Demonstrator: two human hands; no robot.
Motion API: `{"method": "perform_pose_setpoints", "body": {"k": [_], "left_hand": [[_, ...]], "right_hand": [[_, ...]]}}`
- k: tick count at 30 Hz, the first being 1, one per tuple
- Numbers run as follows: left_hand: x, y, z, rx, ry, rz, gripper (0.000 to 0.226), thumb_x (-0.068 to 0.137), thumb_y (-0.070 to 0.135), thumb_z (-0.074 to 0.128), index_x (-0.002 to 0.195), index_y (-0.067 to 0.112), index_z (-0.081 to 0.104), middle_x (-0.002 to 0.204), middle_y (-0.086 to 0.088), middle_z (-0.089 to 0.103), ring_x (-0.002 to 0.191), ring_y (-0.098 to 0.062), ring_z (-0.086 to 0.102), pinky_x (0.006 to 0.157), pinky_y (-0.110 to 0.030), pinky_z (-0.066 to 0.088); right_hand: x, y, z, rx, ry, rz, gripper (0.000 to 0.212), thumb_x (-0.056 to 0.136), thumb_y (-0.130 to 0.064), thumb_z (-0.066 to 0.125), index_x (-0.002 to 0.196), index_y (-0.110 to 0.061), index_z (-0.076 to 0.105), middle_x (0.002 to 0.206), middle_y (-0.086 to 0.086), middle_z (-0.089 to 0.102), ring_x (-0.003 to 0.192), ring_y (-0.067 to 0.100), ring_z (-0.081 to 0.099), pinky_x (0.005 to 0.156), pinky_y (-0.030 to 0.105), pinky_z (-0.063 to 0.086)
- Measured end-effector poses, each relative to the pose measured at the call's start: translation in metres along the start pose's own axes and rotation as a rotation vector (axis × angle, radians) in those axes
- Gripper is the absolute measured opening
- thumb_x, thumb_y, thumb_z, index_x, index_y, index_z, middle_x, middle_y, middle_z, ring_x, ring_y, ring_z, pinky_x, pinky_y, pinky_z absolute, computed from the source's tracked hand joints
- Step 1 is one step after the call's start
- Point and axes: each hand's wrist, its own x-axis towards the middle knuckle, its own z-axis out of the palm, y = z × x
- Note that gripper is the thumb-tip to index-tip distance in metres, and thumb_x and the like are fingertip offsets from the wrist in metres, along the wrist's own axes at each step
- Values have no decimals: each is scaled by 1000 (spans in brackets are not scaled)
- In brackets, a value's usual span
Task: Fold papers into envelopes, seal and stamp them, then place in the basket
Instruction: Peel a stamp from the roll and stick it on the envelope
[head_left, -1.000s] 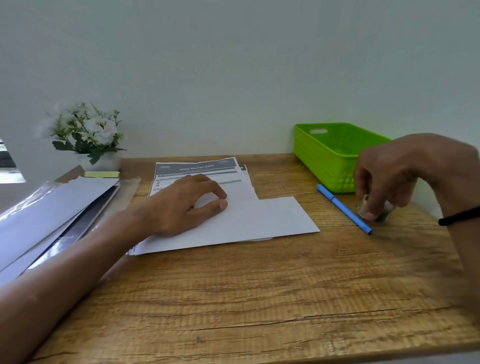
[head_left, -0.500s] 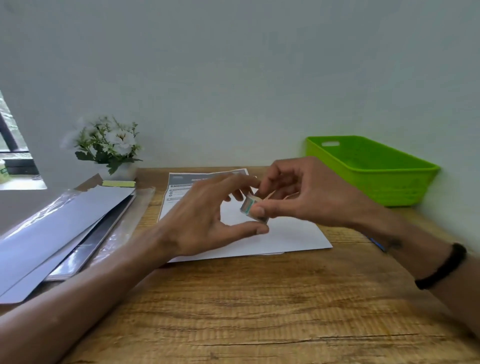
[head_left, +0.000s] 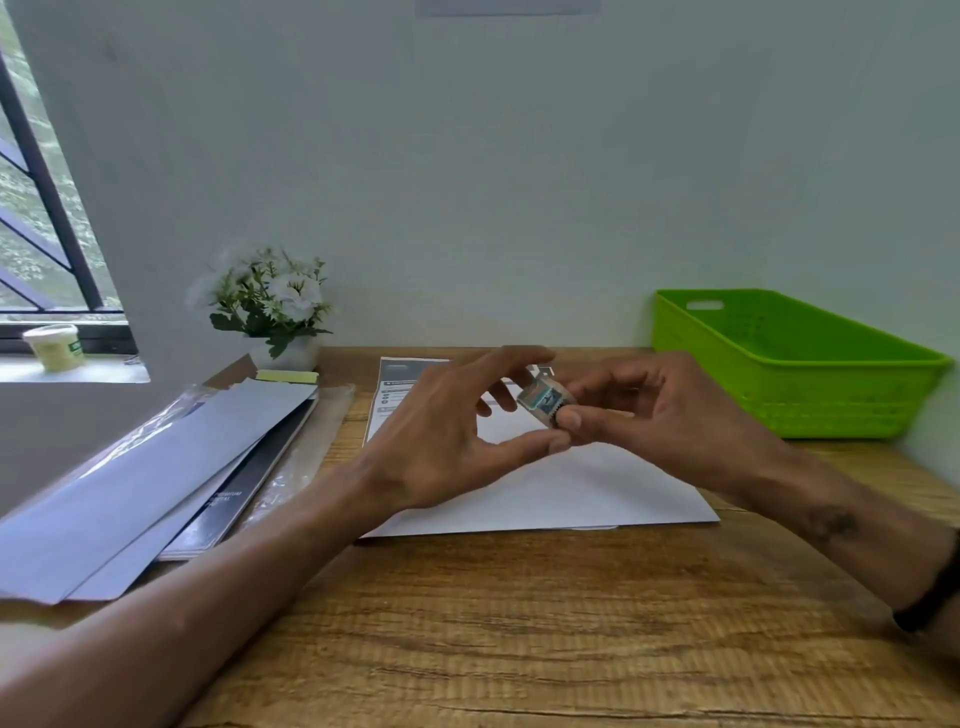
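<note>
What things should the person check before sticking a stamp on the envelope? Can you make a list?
1. Stamp roll held firmly: ok, the right hand pinches it.
2. Left hand ready to peel: ok, its fingers are open beside the roll.
3. A stamp's edge lifted free: cannot tell, too small to see.
4. White envelope flat on the table: ok.
5. Envelope sealed: cannot tell, the flap side is not shown.
6. Green basket within reach: ok, it looks close on the right.

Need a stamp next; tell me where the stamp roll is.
Head view, centre: the stamp roll is pinched in the right hand, above the white envelope.
</note>
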Motion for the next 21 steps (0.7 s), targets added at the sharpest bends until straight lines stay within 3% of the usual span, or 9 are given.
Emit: {"method": "perform_pose_setpoints", "body": {"k": [5,12,21], "left_hand": [[3,1,-4,-16,54,-18,55,90,53,76,137,29,60,115,16,72,99,-1,69,81,-24,59],[3,0,-4,-17,96,4,31,95,39,75,120,22,69,114,14,74,98,0,72,79,-28,61],[3,-6,-2,62,168,56,26,95,37,75,116,23,77,110,14,77,91,1,72,77,-28,62]], "right_hand": [[2,5,-2,37,54,13,13,90,-12,76,102,-14,82,109,-3,81,99,17,78,84,41,65],[3,7,-3,38,80,34,11,92,-12,75,101,-15,81,105,-3,81,97,17,78,82,40,65],[3,8,-4,74,100,66,13,93,-12,74,103,-16,81,104,-1,81,101,23,76,82,40,65]]}}
